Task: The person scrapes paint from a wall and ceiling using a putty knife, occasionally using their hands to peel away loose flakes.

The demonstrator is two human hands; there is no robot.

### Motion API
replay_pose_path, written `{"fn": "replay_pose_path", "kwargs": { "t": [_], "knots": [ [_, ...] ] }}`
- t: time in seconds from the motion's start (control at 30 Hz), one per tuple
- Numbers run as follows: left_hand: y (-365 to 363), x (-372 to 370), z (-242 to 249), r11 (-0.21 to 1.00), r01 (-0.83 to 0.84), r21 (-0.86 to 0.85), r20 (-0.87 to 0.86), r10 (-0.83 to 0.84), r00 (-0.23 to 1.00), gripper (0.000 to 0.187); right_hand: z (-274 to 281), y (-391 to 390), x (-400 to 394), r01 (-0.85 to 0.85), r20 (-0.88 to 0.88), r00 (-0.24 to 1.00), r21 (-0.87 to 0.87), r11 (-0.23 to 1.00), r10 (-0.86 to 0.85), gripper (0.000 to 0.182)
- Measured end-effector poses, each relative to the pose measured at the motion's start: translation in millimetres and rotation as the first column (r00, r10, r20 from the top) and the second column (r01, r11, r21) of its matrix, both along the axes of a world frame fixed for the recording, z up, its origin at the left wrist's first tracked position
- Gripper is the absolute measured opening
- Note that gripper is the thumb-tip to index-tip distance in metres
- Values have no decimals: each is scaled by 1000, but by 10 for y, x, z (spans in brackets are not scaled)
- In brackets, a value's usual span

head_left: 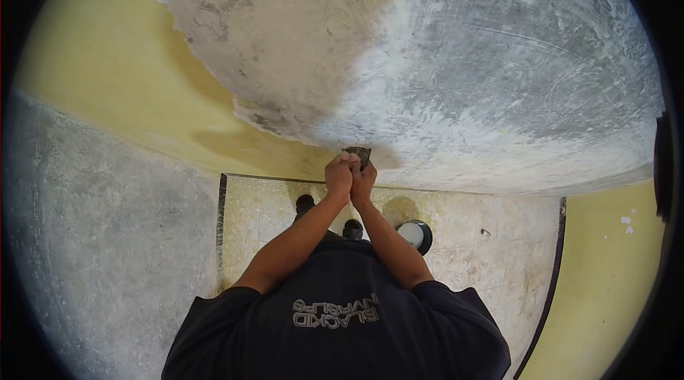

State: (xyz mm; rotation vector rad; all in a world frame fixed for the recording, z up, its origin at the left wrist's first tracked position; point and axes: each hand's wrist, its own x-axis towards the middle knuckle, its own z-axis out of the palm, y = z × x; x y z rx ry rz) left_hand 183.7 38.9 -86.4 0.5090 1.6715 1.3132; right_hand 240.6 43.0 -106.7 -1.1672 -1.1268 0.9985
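Note:
My left hand (339, 175) and my right hand (363, 182) are close together in front of me, low on the wall. Both are closed around a small scraper (364, 155), whose dark, flat, squarish blade lies against the wall surface. My fingers hide its handle. Around the blade, the wall (456, 88) is stripped to rough grey and white plaster, with a brownish area to the upper left. Yellow paint (107, 52) remains left of a ragged edge that runs down close to my hands.
A dark round bucket (425, 237) with whitish contents stands on the stained tile floor (470, 252), right of my feet. My dark shoes (305, 204) are below my arms. Another yellow wall (605, 280) rises at right, and a grey wall (107, 237) at left.

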Motion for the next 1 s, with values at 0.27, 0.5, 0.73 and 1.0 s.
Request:
{"fn": "replay_pose_path", "kwargs": {
  "t": [0.27, 0.5, 0.73, 1.0],
  "knots": [
    [-225, 301, -532, 998, 1, -60, 361, 21, 932, 18, -350, -194, 374, 25, 211, 977, -160, 987, 9, 27],
    [5, 316, -459, 1000, -12, -24, 496, 22, 868, 13, -247, 2, 359, 79, 299, 953, -116, 990, -41, 28],
    [0, 373, -668, 998, -33, 45, 544, 3, 839, 13, -535, 64, 449, 35, 380, 925, -90, 995, 2, 23],
    [17, 394, -660, 997, -77, 0, 474, 68, 878, 13, -525, 63, 408, 26, 331, 944, -102, 994, 9, 22]
  ]
}}
